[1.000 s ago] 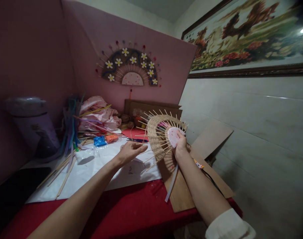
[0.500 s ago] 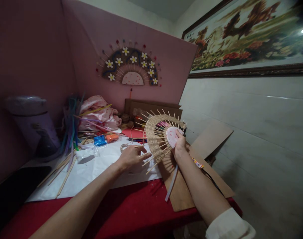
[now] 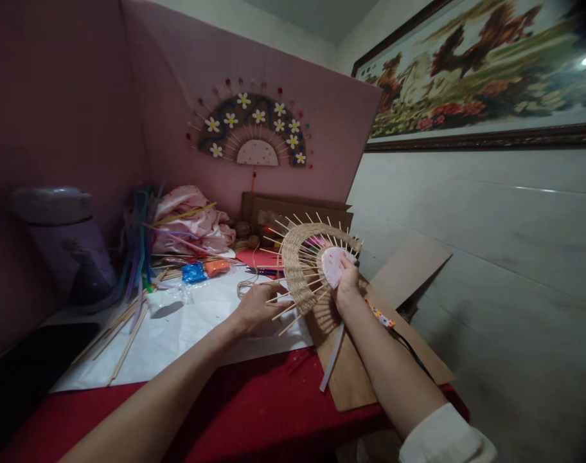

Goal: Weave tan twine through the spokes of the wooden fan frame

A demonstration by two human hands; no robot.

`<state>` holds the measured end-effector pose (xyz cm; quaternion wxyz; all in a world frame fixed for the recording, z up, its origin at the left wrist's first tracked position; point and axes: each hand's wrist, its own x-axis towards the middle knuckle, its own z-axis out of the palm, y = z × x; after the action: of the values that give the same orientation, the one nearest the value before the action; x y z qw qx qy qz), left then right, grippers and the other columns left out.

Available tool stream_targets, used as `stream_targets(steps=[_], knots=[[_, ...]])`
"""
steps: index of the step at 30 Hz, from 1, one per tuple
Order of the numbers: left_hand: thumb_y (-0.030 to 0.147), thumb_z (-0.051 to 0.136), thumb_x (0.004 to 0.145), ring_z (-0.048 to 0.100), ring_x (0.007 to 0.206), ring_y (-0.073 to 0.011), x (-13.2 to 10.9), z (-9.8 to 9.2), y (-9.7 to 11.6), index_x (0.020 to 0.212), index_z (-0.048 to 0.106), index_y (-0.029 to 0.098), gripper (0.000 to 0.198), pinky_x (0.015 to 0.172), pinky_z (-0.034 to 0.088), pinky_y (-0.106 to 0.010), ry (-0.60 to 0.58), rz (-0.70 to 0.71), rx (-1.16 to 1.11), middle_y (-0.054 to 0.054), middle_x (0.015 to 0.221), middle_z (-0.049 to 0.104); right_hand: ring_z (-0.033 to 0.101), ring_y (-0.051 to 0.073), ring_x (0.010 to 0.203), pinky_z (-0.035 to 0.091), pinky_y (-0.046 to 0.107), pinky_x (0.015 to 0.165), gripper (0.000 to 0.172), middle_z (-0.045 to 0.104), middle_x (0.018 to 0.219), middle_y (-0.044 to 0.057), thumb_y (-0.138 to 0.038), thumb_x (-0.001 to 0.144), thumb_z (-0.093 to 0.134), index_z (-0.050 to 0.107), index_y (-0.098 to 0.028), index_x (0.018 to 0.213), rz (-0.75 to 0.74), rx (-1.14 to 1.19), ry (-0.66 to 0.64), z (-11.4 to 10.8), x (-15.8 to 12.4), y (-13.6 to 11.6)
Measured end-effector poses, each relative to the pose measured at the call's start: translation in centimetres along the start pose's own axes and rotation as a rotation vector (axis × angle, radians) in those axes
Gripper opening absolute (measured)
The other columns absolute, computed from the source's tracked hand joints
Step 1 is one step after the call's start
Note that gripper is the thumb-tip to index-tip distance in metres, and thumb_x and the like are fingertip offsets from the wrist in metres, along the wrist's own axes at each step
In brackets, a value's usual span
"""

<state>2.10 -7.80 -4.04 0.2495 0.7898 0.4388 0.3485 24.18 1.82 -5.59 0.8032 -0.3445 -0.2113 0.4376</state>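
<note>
Shifting lower, the left hand [image 3: 255,310] curls among the fan [image 3: 293,265] spokes [image 3: 287,310], grip unclear, while the right hand [image 3: 347,284] clasps its hub [image 3: 331,262].

Both arms reach forward from the bottom of view. Left hand [image 3: 254,310] sits low, palm down, fingers loosely curled and pointing right (can't tell if they pinch anything). Left forearm bare, stretched diagonally from lower left. Right hand [image 3: 347,286] sits slightly higher, wrist bent, fingers clenched tight. Right forearm bare, white sleeve near the elbow. Hands near, not touching.
</note>
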Motion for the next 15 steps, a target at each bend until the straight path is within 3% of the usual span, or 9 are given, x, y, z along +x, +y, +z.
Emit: stream_targets(steps=[7,11,15], knots=[[0.042,0.052,0.073,0.058,0.081,-0.0193,0.22,0.36,-0.64,0.095,0.062,0.016,0.035,0.071,0.044,-0.030,0.037,0.009,-0.012,-0.008,0.091,0.065,0.060,0.009,0.052,0.054,0.022,0.056,0.024,0.062,0.062,-0.003,-0.033,0.067,0.062,0.058,-0.015,0.082,0.036,0.016,0.032,0.21,-0.12,-0.26],[0.037,0.048,0.077,0.056,0.064,-0.0162,0.34,0.61,-0.75,0.114,0.052,0.016,0.043,0.061,0.042,-0.028,0.145,-0.031,-0.035,-0.004,0.069,0.062,0.061,0.009,0.055,0.054,0.021,0.058,0.022,0.063,0.064,-0.003,-0.032,0.068,0.060,0.057,-0.015,0.081,0.023,0.023,0.029,0.21,0.05,-0.36],[0.035,0.042,0.081,0.049,0.055,-0.0134,0.25,0.61,-0.56,0.120,0.046,0.017,0.043,0.055,0.037,-0.026,0.239,-0.018,-0.041,0.000,0.059,0.056,0.062,0.009,0.057,0.054,0.023,0.061,0.014,0.064,0.066,-0.002,-0.025,0.070,0.057,0.057,-0.015,0.080,0.024,0.040,0.025,0.32,0.18,-0.72]])
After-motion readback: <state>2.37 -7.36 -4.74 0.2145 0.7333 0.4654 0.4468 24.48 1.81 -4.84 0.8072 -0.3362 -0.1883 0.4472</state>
